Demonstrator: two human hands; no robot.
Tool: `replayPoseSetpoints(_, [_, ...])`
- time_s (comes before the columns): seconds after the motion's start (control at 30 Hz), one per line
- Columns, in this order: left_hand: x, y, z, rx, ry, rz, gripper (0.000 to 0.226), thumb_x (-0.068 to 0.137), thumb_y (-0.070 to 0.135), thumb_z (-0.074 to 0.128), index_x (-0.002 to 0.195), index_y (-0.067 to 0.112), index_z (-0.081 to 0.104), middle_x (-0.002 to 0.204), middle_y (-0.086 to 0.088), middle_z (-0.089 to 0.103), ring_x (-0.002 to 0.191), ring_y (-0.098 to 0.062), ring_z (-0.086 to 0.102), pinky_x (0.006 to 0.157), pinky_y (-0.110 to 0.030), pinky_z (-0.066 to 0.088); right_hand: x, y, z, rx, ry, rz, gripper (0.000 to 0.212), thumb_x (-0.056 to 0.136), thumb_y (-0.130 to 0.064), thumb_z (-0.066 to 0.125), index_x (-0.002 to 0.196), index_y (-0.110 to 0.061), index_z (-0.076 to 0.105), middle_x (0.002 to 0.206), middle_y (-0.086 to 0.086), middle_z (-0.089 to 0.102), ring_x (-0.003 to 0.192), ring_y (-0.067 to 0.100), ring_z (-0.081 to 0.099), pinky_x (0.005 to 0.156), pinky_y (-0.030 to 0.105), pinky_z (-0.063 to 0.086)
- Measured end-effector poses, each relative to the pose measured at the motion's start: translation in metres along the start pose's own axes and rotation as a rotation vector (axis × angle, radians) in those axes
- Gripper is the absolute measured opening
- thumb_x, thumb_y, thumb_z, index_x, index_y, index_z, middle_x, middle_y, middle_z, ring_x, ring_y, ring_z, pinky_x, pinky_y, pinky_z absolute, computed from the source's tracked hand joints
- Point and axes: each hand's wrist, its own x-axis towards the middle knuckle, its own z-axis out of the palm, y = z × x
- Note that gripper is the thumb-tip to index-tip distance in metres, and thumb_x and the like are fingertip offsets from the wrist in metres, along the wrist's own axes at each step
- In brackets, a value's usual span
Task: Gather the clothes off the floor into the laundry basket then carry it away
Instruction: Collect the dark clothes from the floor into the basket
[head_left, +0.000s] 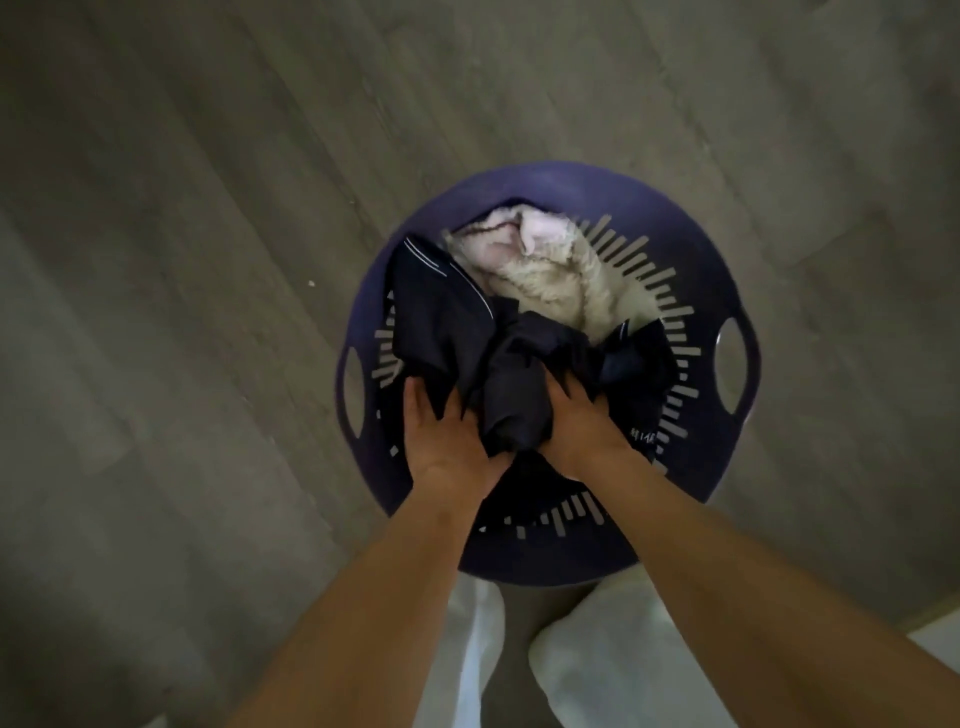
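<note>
Grey floor (156, 260) fills the left of the frame. The purple basket (727, 270) stands in the middle. The left hand (447, 436) lies flat, fingers straight, pressing the dark clothes (441, 312) in the basket. The right hand (579, 421) presses them too. Its thumb is hidden, so I cannot tell if it grips. A white fluffy cloth (550, 275) lies in the basket's upper part.
</note>
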Motion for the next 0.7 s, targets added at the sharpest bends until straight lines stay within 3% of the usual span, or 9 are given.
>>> replayPoseSetpoints(0.23, [-0.017, -0.009, -0.019, -0.108, -0.114, -0.025, 0.082, 0.087, 0.073, 0.028, 0.155, 0.032, 0.005, 0.164, 0.004, 0.005, 0.149, -0.038, 0.002, 0.119, -0.050, 0.008, -0.041, -0.013, -0.026, 0.069, -0.072, 0.004, 0.093, 0.091, -0.028, 0.055, 0.150, -0.041, -0.016, 0.162, -0.003, -0.012, 0.148, 0.039, -0.003, 0.121, 0.050, 0.012])
replayPoseSetpoints(0.33, [-0.048, -0.009, -0.046, -0.163, -0.163, -0.041, 0.080, 0.086, 0.066, 0.039, 0.154, 0.027, 0.018, 0.160, 0.001, 0.018, 0.145, -0.034, 0.019, 0.114, -0.046, 0.020, -0.091, -0.021, -0.050, 0.178, -0.063, -0.021, 0.085, 0.093, -0.023, 0.050, 0.153, -0.035, -0.008, 0.162, 0.007, 0.002, 0.147, 0.036, 0.013, 0.119, 0.045, 0.021])
replayPoseSetpoints(0.4, [-0.074, -0.010, -0.070, -0.191, -0.126, -0.013, 0.065, 0.088, 0.058, 0.042, 0.141, 0.021, 0.041, 0.146, -0.004, 0.042, 0.133, -0.031, 0.038, 0.106, -0.044, 0.030, -0.126, -0.026, -0.074, 0.253, -0.067, -0.018, 0.067, 0.096, -0.019, 0.047, 0.154, -0.021, 0.013, 0.154, 0.013, 0.030, 0.137, 0.034, 0.035, 0.111, 0.038, 0.034])
replayPoseSetpoints(0.47, [-0.106, -0.012, -0.106, -0.244, -0.063, 0.052, 0.044, 0.092, 0.048, 0.042, 0.122, 0.019, 0.056, 0.127, -0.005, 0.058, 0.118, -0.029, 0.051, 0.092, -0.040, 0.038, -0.163, -0.030, -0.107, 0.262, -0.033, 0.033, 0.051, 0.096, -0.017, 0.047, 0.146, -0.012, 0.034, 0.142, 0.016, 0.046, 0.127, 0.033, 0.047, 0.100, 0.034, 0.040])
replayPoseSetpoints(0.57, [-0.148, -0.017, -0.178, -0.327, 0.070, 0.146, 0.037, 0.094, 0.039, 0.042, 0.121, 0.018, 0.056, 0.121, -0.006, 0.061, 0.110, -0.030, 0.058, 0.082, -0.039, 0.041, -0.211, -0.036, -0.161, 0.247, 0.071, 0.085, 0.048, 0.094, -0.020, 0.049, 0.141, -0.012, 0.043, 0.141, 0.015, 0.048, 0.126, 0.031, 0.049, 0.099, 0.032, 0.040])
replayPoseSetpoints(0.7, [-0.222, -0.021, -0.298, -0.403, 0.265, 0.231, 0.035, 0.094, 0.033, 0.043, 0.121, 0.017, 0.060, 0.120, -0.005, 0.063, 0.112, -0.031, 0.061, 0.087, -0.037, 0.048, -0.304, -0.052, -0.269, 0.250, 0.278, 0.047, 0.038, 0.095, -0.019, 0.052, 0.130, -0.004, 0.056, 0.137, 0.018, 0.054, 0.125, 0.029, 0.051, 0.099, 0.031, 0.039])
